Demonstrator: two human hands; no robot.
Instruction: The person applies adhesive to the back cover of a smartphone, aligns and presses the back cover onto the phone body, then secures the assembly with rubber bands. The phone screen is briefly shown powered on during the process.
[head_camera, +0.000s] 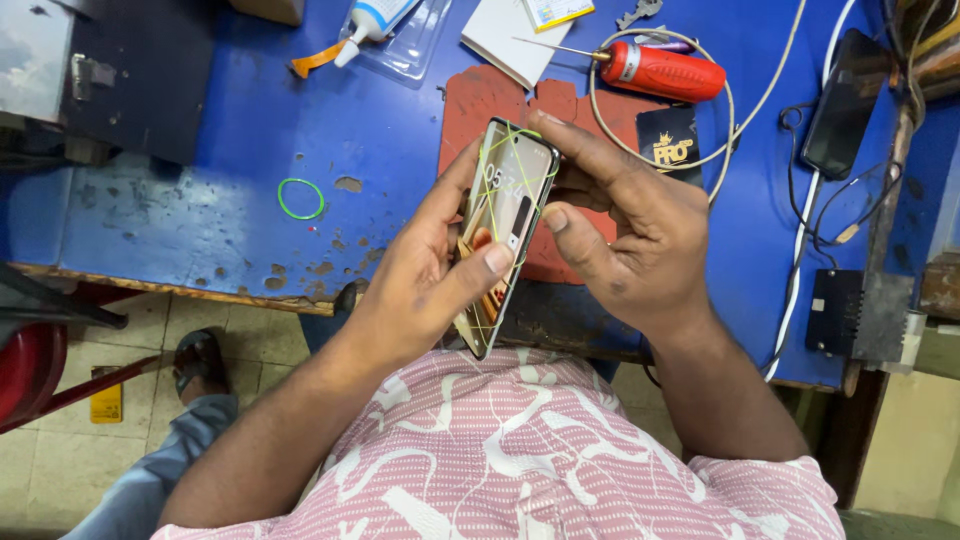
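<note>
Chipped blue workbench (250, 120): left hand (420, 285) grips the lit, green-rubber-banded smartphone (505, 230) edgewise, steadying it; right hand (630, 240) fingers pinch its far edge.

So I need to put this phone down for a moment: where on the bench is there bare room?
Freest is the blue benchtop around the green rubber band, between the glue tube and the chipped front edge. The far right is crowded: red tool, white cable, dark phone. The red mat lies mostly under both hands.
</note>
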